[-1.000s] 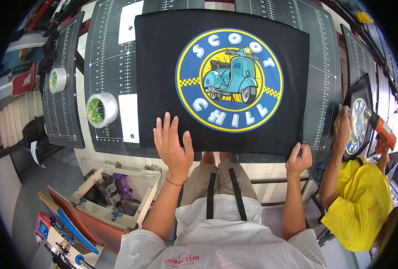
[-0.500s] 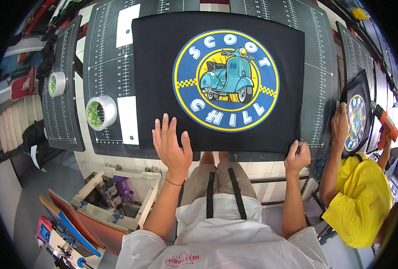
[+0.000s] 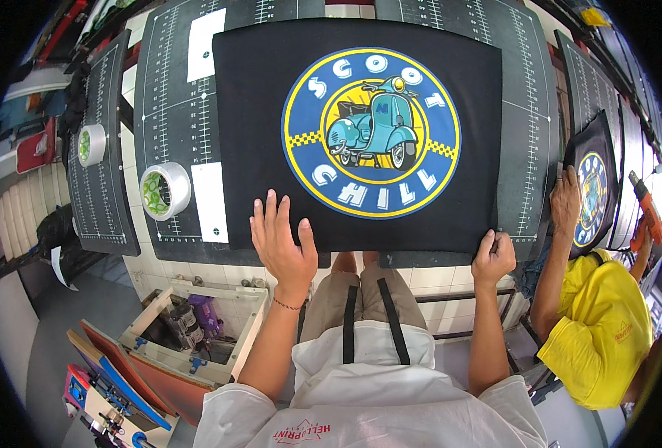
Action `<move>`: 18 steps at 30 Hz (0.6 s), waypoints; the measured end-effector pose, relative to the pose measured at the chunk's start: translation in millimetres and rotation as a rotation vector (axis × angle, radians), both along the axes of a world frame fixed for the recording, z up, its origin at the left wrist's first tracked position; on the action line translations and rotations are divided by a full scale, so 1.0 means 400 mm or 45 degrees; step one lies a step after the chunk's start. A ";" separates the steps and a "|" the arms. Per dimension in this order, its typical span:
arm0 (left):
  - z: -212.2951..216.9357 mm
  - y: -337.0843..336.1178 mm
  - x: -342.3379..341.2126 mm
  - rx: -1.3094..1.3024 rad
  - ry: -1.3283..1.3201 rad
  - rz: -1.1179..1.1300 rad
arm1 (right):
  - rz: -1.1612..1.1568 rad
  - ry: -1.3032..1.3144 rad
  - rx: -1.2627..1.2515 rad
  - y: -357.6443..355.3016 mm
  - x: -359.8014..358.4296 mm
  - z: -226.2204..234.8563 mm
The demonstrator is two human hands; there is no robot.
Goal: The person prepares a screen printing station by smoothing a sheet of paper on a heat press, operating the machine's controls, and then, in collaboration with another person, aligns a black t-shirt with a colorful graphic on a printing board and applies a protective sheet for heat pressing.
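Note:
A black fabric panel lies spread over two dark boards with ruled markings. Its round print shows a turquoise scooter inside a blue and yellow ring. My left hand rests flat on the panel's near left part, fingers spread. At the near right corner, my right hand is closed, pinching the fabric's edge. To the left of the panel, a roll of clear tape with a green-patterned core sits on the left board, close to a white paper strip that the fabric partly borders.
Another tape roll sits on a board farther left. A pale frame with bottles inside stands low at the left. At the right, a co-worker in a yellow shirt touches a similar printed black piece and holds an orange gun-shaped tool.
The whole view has shifted slightly, with boards and fabric appearing a little farther left. My hands keep their hold and placing. The co-worker's orange tool has tilted more upright.

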State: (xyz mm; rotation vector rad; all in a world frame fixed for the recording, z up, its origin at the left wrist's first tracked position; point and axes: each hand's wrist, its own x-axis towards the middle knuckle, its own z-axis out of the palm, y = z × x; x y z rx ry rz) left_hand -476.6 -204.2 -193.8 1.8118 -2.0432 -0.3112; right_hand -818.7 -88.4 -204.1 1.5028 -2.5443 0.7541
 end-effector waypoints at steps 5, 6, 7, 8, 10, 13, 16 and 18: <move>0.003 0.002 0.001 0.000 -0.002 -0.008 | 0.006 0.018 -0.010 0.001 -0.001 -0.001; 0.003 0.003 0.002 -0.003 0.003 -0.009 | 0.009 0.018 -0.014 0.001 -0.001 0.000; 0.001 0.003 0.002 -0.006 0.007 -0.009 | 0.004 0.010 -0.018 0.001 0.001 0.000; 0.001 0.002 0.002 -0.012 0.013 -0.010 | -0.001 0.002 -0.024 -0.001 0.002 0.001; 0.001 0.001 0.002 -0.007 0.016 -0.012 | -0.007 -0.013 -0.037 -0.002 0.003 0.000; 0.001 0.001 0.002 -0.009 0.008 -0.012 | -0.012 -0.015 -0.037 0.003 -0.002 -0.004; 0.002 0.003 -0.002 -0.011 -0.001 -0.013 | -0.018 0.011 -0.025 0.003 -0.003 -0.006; 0.006 0.003 -0.002 0.005 -0.024 -0.030 | -0.012 0.010 -0.050 0.004 -0.003 -0.007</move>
